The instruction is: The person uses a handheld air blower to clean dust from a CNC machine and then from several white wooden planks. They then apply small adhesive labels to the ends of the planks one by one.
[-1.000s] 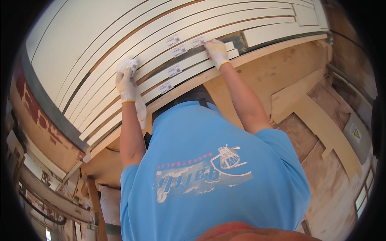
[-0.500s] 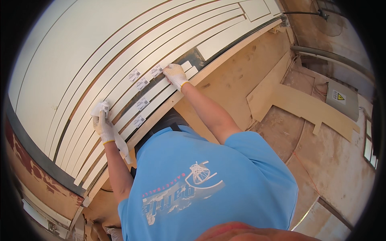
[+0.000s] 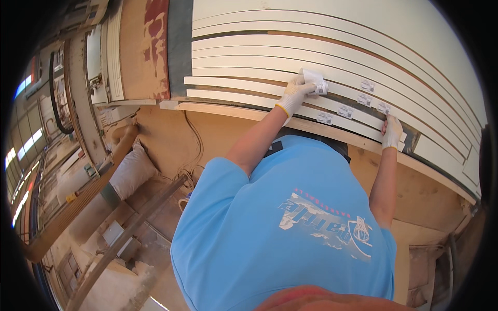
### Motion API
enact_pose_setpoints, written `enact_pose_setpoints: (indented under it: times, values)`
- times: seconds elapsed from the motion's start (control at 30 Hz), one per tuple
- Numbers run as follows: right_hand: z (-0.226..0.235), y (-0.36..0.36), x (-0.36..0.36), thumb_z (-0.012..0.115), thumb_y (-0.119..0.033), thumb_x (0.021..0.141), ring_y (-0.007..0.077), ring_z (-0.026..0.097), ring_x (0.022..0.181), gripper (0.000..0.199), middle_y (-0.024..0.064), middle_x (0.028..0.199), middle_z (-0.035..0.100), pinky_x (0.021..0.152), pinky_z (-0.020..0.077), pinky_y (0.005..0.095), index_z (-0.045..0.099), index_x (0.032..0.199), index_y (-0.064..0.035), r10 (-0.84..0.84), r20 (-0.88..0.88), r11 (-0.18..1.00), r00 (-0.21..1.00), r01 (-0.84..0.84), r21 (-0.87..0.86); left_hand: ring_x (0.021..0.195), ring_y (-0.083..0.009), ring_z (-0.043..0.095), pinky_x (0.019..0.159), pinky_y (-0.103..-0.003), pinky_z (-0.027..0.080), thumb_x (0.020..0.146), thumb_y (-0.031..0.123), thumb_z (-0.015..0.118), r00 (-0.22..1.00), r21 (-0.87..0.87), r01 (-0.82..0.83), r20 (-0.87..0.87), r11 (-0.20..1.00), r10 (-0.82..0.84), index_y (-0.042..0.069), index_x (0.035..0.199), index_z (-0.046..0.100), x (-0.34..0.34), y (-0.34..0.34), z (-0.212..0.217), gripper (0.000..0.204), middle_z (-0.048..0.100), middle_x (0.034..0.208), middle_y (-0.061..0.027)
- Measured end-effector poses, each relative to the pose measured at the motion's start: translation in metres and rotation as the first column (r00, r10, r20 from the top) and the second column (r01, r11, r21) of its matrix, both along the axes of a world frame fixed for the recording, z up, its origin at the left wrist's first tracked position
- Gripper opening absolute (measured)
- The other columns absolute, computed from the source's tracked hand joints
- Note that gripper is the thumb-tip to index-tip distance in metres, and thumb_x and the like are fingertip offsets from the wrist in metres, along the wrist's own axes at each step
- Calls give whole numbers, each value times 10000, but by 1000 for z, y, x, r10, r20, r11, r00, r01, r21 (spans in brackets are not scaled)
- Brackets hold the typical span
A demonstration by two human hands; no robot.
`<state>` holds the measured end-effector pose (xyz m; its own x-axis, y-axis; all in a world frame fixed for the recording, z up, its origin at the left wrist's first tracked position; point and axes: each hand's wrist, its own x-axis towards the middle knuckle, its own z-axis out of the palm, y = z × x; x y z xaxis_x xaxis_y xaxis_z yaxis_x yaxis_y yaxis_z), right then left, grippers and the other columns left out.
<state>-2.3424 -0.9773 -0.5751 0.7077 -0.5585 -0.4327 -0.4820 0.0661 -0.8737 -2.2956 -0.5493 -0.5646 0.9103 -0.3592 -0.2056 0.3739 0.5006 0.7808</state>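
Observation:
My left hand [image 3: 296, 95], in a white knitted glove with a yellow cuff, is closed round a roll of white labels [image 3: 316, 83] above long white strips [image 3: 233, 83]. My right hand [image 3: 392, 132], gloved alike with bare fingertips showing, bends its fingers down at the right end of the front strips. Whatever lies between those fingers is hidden. Just beyond that hand a printed label [image 3: 384, 108] sits on a strip. Several more labels are stuck on neighbouring strips, among them a label [image 3: 324, 118] nearest my body.
A wooden rail [image 3: 249, 112] edges the table in front of my body. Past the strips lies a wide white panel [image 3: 410, 31]. At the left are a stuffed white sack [image 3: 134, 168], a ribbed hose [image 3: 72, 215] and hanging cables [image 3: 196, 137].
The view has swung round to the left. My right hand has shifted from beside a label toward the near strips' ends. My left hand still holds the label roll.

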Motion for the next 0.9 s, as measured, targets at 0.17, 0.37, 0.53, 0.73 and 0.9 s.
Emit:
enact_pose_setpoints:
  times: [0.17,0.37,0.53,0.73,0.9]
  values:
    - [22,24,-1,677,-200,997,112,400,417,156,-12,602,448,366,283,302,614,924,-77,-18,11,1000,1000,18,9,1100,-212,673,860,-344,584,1029,246,624,938,-306,-172,-341,936,61,-8,1288,612,-40,24,28,363,688,1173,-113]
    - [1,-5,12,684,-192,992,120,419,423,183,-2,604,456,375,301,303,616,871,-72,-85,-9,996,996,85,9,748,-167,650,540,-333,505,1064,357,598,872,167,-177,-431,970,233,52,1134,709,-36,82,-7,332,702,953,-66]
    - [-4,-11,3,684,-198,987,124,427,422,188,4,606,470,370,321,307,605,866,-77,-63,62,998,996,61,27,737,-174,651,566,-336,521,965,232,680,931,577,-245,-84,779,356,40,1091,738,-21,147,-55,237,721,917,-64]
    - [7,-35,14,624,-299,1033,129,431,465,321,15,604,471,410,324,333,561,760,-140,207,-21,968,978,-208,-138,822,-242,649,740,-401,543,959,368,699,825,872,-339,94,354,558,50,1052,759,40,286,-134,336,732,1003,-88]
    - [4,-59,54,579,-337,948,251,614,570,354,115,649,643,550,489,454,680,734,-75,179,-300,834,937,-306,-459,1048,-304,695,922,-407,548,920,462,722,923,904,-128,259,-409,284,24,1218,740,88,369,-174,530,730,1244,-168]
